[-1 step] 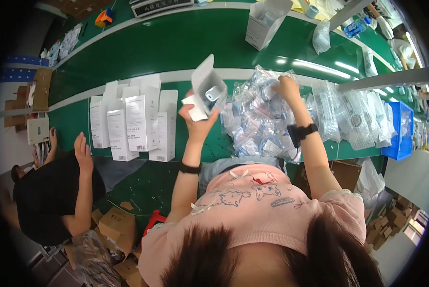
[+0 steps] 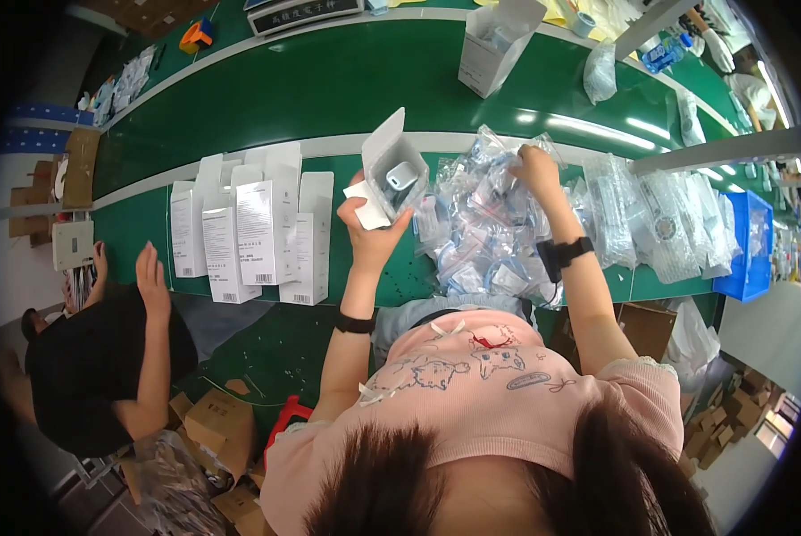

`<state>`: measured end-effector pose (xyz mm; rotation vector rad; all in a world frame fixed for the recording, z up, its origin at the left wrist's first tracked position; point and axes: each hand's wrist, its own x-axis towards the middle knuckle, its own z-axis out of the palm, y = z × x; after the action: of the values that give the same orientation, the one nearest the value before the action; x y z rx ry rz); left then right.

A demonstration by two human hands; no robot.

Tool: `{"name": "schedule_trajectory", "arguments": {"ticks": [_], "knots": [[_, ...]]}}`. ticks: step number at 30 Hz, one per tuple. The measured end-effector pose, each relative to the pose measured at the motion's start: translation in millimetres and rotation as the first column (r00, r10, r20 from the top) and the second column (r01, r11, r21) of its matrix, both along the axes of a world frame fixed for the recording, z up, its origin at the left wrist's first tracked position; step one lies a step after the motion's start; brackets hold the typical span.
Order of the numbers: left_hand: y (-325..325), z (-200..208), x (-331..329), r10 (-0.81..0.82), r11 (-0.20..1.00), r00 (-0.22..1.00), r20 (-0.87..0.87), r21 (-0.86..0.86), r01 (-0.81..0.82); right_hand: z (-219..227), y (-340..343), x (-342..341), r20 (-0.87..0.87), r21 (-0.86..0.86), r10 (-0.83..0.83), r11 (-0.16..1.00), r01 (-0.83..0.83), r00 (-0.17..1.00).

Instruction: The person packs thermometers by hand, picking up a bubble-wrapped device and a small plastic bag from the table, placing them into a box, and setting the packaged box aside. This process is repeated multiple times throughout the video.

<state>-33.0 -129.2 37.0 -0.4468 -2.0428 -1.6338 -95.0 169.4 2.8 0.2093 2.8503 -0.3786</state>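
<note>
My left hand [image 2: 378, 239] is wrapped round an open white carton [image 2: 385, 143], held tilted above the table with its flaps out. Inside the carton a pale rounded device [image 2: 402, 175] shows. My right hand [image 2: 540, 171] reaches to the far right edge of a heap of small clear plastic bags [image 2: 483, 234], fingers closed on one of the bags. Those bags seem to hold bluish-white cords or tubing; the exact kind cannot be made out. Left of my left hand, several tall white cartons [image 2: 255, 230] stand close together, tops open.
Bubble-wrapped packs [image 2: 664, 223] lie right of the heap, beside a blue bin [image 2: 750, 246]. Another open white carton [image 2: 488, 64] stands on the far green surface. A metal post [image 2: 726, 153] juts in at right. At left sits a co-worker in black [image 2: 106, 375].
The carton in my left hand has shifted slightly right and down. My right hand has barely moved, staying at the bags.
</note>
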Motion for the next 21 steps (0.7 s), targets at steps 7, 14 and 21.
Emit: {"name": "schedule_trajectory", "arguments": {"ticks": [7,14,21], "knots": [[-16,53,2,0.192,0.941,0.975,0.109,-0.303,-0.151,59,-28,17,-0.400,-0.548,0.028,0.794,-0.263,0.916],[-27,67,0,0.321,0.921,0.876,0.359,-0.335,-0.201,138,-108,21,-0.820,-0.530,0.034,0.333,-0.780,0.571],[-44,44,-10,0.225,0.970,0.829,0.512,-0.042,-0.238,123,-155,8,-0.745,-0.269,0.562,0.240,-0.933,0.359]]}}
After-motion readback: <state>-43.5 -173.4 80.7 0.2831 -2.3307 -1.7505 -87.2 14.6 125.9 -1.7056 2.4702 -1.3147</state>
